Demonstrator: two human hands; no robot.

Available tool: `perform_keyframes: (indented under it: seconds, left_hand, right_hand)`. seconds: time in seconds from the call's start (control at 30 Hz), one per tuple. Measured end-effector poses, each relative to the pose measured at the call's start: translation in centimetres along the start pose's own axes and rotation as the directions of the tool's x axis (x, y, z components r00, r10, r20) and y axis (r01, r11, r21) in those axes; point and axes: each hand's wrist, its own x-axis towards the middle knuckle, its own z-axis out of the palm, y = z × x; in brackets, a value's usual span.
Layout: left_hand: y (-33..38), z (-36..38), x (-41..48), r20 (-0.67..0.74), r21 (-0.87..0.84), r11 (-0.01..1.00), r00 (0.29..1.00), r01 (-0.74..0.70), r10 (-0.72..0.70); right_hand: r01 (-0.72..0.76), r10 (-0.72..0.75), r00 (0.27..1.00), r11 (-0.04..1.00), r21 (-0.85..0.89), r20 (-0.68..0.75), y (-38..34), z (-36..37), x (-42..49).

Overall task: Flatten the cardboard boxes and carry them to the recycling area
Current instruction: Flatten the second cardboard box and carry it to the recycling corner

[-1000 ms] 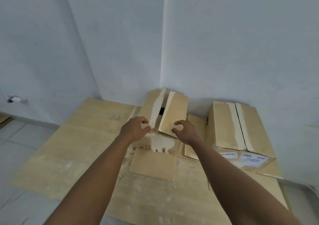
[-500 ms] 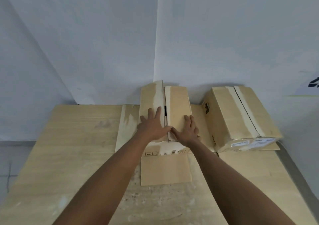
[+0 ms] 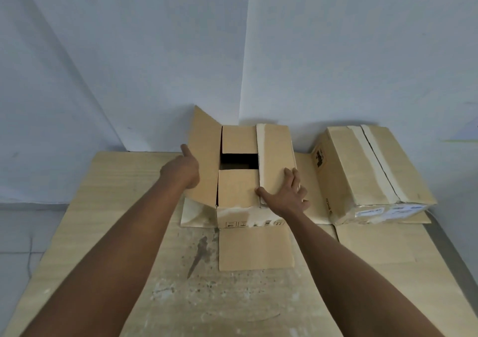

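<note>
Clearly the left hand [image 3: 184, 169] holds the long left flap [image 3: 204, 155] of the middle box [image 3: 248, 178], its grip closed on the flap's outer edge with the fingers hidden behind the cardboard, and the flap stands lifted and swung outward. Just beside it, the right hand [image 3: 287, 194] lies spread and empty, palm down on the right flap [image 3: 275, 155], which is still folded shut. Between the two hands the short inner flaps show with a dark gap into the box. Beyond the right hand a second box [image 3: 372, 171] sits against the wall, its taped top closed. Both rest on flat cardboard sheets [image 3: 116, 207] on the floor. I judge the step to be opening the top; next the right flap needs lifting, then the walls can collapse
</note>
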Motion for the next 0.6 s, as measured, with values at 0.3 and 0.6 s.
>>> perform_keyframes:
  seconds: [0.3, 0.6]
  left_hand:
    - [1.7, 6.9, 1.5, -0.201, 0.011, 0.990, 0.969, -0.141, 0.140]
    - [8.8, 5.9, 1.3, -0.260, 0.146, 0.926, 0.890, -0.347, 0.375]
  right_hand:
    - [0.049, -0.140, 0.986, 0.774, 0.631, 0.095, 2.6, -4.6, 0.3]
    - [0.130, -0.179, 0.984, 0.724, 0.678, 0.003, 5.9, -10.2, 0.2]
